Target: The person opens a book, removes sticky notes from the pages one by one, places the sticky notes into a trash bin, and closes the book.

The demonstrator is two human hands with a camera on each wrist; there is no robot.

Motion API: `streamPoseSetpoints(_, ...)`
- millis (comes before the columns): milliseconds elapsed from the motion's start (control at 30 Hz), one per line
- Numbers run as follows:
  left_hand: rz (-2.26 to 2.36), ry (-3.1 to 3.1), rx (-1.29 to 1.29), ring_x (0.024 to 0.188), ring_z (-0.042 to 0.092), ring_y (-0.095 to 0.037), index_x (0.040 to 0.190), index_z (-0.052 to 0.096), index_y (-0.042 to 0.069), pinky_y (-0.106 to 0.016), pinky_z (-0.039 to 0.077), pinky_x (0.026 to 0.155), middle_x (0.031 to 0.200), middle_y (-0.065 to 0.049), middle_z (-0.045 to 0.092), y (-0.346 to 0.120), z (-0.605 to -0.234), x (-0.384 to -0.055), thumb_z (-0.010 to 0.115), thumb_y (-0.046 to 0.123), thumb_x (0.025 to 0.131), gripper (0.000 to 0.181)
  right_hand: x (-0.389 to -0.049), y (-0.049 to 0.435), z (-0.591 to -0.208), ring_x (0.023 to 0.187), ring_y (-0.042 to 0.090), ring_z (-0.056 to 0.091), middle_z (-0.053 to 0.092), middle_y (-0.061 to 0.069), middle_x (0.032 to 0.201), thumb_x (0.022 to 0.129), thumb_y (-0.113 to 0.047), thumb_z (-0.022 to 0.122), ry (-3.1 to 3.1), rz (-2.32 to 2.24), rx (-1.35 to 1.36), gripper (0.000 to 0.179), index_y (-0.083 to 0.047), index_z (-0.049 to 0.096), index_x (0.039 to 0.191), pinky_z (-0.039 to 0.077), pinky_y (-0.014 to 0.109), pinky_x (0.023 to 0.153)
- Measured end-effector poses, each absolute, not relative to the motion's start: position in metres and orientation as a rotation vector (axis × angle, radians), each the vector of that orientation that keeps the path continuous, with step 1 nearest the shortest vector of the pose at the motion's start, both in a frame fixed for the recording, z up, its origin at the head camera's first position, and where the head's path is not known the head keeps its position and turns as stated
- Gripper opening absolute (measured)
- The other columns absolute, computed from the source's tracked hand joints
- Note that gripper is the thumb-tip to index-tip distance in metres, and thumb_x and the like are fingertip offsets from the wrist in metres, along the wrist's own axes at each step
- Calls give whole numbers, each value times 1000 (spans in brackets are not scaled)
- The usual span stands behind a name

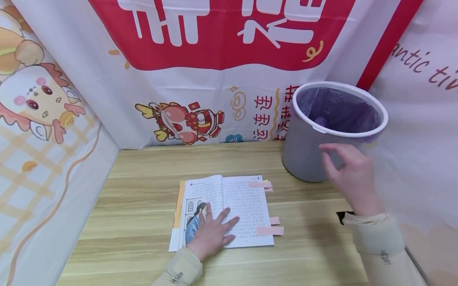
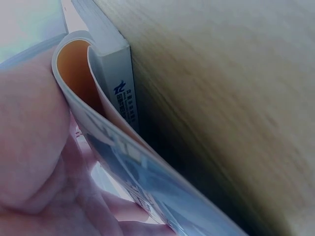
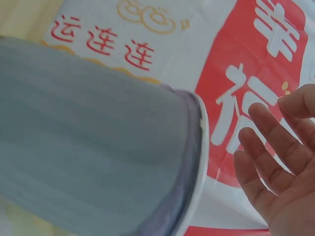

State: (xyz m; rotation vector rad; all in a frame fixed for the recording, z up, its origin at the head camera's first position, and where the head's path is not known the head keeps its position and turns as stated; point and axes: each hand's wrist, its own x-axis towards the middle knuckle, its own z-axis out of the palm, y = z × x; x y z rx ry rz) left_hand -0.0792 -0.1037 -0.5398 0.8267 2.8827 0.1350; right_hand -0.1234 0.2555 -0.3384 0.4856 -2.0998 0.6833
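some way along, perhaps, with pink tabs (image 1: 270,230) still on the open book (image 1: 247,204), lower centre of frame; resting left hand (image 1: 212,234), spread, on it, holding right hand (image 1: 353,174) near bin (image 1: 302,145), upper right, thumb towards forefinger; cannot tell if pinching anything.

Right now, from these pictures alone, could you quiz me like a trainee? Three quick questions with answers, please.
1. Which of the person's hands rests on the open book?
2. True or false: in the head view, the bin stands to the left of the book.
3. The bin's rim is: A red, B white, C black.

Key:
1. The left hand.
2. False; it stands to the right.
3. B.
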Motion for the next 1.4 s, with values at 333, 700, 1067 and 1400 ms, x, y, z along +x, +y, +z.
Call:
streamPoseSetpoints(333, 139, 2895, 828, 133, 11, -70, 149, 44, 38, -82, 23, 98, 158, -4, 33, -103, -542, -80, 47, 59, 97, 56, -108, 243, -382, 89, 30, 67, 74, 12, 97, 79, 5, 71, -2231, 696, 568, 23, -1, 73, 102, 40, 9, 90)
streamPoseSetpoints(700, 84, 2916, 815, 132, 12, -70, 148, 44, 38, -79, 25, 100, 158, -4, 35, -100, -540, -78, 48, 60, 97, 56, -93, 236, -430, 88, 29, 70, 74, 12, 98, 73, 7, 76, -2315, 650, 596, 29, -2, 74, 100, 56, 39, 75)
streamPoseSetpoints(1067, -107, 2972, 792, 124, 37, -66, 144, 52, 34, -63, 46, 97, 150, -7, 46, -91, -532, -69, 54, 55, 95, 53, -80, 223, -478, 88, 28, 70, 73, 13, 97, 72, 4, 82, -2457, 637, 666, 29, -4, 74, 99, 59, 43, 75)
streamPoseSetpoints(1400, -27, 2948, 798, 123, 32, -70, 146, 50, 33, -70, 39, 98, 152, -10, 43, -91, -531, -57, 53, 63, 91, 62, -69, 207, -505, 99, 24, 68, 73, 7, 105, 79, -8, 83, -2756, 607, 653, 26, -7, 75, 104, 55, 43, 88)
